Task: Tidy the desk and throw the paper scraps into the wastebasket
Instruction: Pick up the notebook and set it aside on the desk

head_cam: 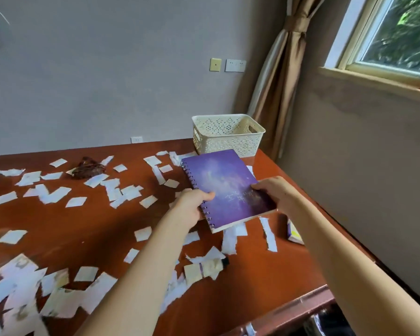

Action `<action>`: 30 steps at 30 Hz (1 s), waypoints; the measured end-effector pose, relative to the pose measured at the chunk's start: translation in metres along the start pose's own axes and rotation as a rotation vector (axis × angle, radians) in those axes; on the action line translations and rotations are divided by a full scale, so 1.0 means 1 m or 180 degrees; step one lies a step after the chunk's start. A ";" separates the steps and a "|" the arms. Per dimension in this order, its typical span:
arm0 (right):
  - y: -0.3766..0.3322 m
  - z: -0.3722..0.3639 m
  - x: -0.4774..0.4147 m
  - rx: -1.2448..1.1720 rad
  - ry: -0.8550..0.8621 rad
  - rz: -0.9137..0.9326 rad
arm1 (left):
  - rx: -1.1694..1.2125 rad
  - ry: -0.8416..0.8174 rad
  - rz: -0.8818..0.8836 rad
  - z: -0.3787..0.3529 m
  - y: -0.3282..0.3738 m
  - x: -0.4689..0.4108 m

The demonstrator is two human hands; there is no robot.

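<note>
Both arms were outstretched: left hand (192,204) clamped the coil edge of the purple spiral-bound notebook (226,187), right hand (274,192) gripped its 3 o'clock edge, thumb on cover; torn white paper scraps (121,192) covered the reddish-brown wooden desk (83,226), 7–11 o'clock; cream perforated plastic basket (226,134) at 12

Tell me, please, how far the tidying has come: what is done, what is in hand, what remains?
Done: little that shows; no scraps are visible inside the white basket. In hand: the left hand and the right hand both hold the purple notebook over the desk. Left: torn paper scraps cover most of the desk, and a brown object lies among them.
</note>
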State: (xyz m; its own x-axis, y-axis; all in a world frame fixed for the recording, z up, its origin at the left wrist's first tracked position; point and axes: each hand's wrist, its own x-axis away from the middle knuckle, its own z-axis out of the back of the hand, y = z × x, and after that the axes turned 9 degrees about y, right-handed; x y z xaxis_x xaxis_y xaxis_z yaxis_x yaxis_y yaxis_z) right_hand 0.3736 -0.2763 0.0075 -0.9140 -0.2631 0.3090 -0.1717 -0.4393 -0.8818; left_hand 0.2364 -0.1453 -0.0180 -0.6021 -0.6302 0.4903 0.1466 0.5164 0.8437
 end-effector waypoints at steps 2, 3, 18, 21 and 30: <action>-0.001 0.015 -0.019 -0.0049 0.0078 0.0003 | -0.0113 -0.0090 0.0021 -0.023 0.000 -0.007; 0.000 0.023 -0.028 -0.0055 0.0143 0.0022 | -0.0140 -0.0134 0.0051 -0.035 0.001 -0.010; 0.044 0.129 -0.133 -0.0554 0.0437 -0.0415 | -0.1995 -0.0036 -0.0992 -0.161 -0.032 -0.071; 0.054 0.139 -0.143 -0.0508 0.0467 -0.0457 | -0.3358 0.0034 -0.1995 -0.167 -0.041 -0.064; 0.073 0.151 -0.153 -0.0763 0.0507 -0.0505 | -0.4344 0.0466 -0.2230 -0.177 -0.054 -0.065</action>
State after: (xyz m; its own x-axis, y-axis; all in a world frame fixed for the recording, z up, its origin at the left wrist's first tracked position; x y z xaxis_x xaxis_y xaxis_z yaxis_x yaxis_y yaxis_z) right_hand 0.5570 -0.3979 -0.0500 -0.9117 -0.0616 0.4063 -0.3810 -0.2442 -0.8917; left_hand 0.4062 -0.2348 -0.0567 -0.7866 -0.6038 -0.1292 0.5090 -0.7525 0.4179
